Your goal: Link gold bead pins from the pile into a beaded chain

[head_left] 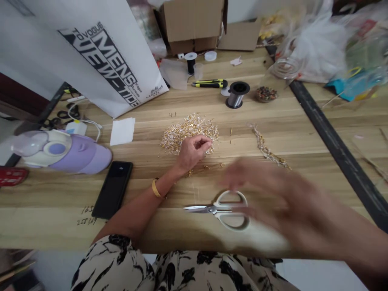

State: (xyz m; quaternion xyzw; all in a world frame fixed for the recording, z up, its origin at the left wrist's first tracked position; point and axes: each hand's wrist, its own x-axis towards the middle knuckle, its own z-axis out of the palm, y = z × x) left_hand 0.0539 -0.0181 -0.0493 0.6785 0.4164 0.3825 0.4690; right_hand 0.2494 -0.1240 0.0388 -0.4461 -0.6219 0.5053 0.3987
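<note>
My left hand [194,151] is closed in a pinch at the right front of a pile of small gold and clear beads [189,127]. A thin pale strand sticks out past its fingertips, too fine to name. My right hand [281,198] is smeared by motion above the table, over the handles of white-handled scissors [212,209]. The scissors lie with their blades pointing left. Between the hands rests a short piece of gold chain [215,166]. A beaded chain [268,149] lies farther right.
Behind the beads stand a wire spool [238,95], a yellow-black utility knife [210,83] and a dish of dark beads [266,93]. A phone [112,189] and a purple bottle [79,151] lie at left. A large white bag [115,52] rises behind. A black strip [333,145] crosses the right side.
</note>
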